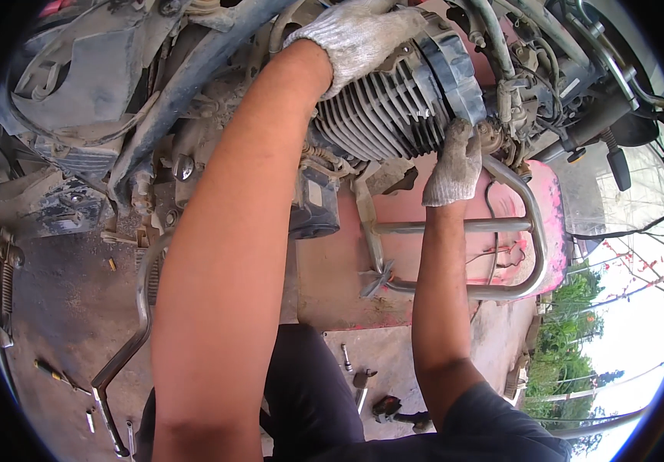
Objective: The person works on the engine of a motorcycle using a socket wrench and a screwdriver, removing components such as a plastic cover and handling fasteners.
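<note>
Finned cyl., upper ctr. on m/cycle, long axis approx. L–R, slight upward tilt, head end pointing R, lies btwn person's L hand atop it and R hand at its lower R edge; both grips: can't tell. Beyond: pink panel, dusty floor w/ tools, greenery far R.

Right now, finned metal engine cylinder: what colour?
Finned metal engine cylinder: dull grey, blackish toward its right end; head view.

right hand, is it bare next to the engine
No, the right hand wears an off-white knit glove where it reaches up beside the finned engine cylinder.
</note>
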Demonstrator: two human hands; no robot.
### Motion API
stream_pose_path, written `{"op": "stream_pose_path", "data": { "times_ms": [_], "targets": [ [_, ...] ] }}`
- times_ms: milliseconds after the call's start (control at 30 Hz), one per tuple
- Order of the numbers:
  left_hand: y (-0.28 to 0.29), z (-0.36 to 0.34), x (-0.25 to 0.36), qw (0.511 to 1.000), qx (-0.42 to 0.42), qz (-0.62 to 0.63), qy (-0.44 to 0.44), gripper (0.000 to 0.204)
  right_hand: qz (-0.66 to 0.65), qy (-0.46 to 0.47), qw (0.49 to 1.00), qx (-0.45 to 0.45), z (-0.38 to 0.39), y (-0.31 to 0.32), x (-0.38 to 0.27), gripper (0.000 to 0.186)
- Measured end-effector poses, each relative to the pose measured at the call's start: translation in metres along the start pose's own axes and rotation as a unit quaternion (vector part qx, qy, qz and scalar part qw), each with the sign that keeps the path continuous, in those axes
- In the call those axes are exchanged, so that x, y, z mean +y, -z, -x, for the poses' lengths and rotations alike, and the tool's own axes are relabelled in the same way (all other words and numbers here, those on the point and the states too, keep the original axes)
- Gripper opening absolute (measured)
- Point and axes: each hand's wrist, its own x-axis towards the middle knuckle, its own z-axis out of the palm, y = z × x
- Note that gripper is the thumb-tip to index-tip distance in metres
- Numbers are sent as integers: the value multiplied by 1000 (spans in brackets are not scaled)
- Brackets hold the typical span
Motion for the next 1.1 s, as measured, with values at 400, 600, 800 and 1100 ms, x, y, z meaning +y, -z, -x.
{"op": "stream_pose_path", "data": {
  "times_ms": [400,600,800,1100],
  "targets": [
    [84,82,140,736,-62,-617,-272,37,490,262,832,-2,-31,7,29,61],
    [125,199,213,842,-128,-524,14,56,162,90,982,40,-22,8,16,60],
    [130,338,183,817,-49,-479,316,52,204,127,969,52,-8,-6,-7,72],
    [168,348,117,720,-99,-572,381,18,69,91,990,84,-8,-10,6,46]
  ]
}}
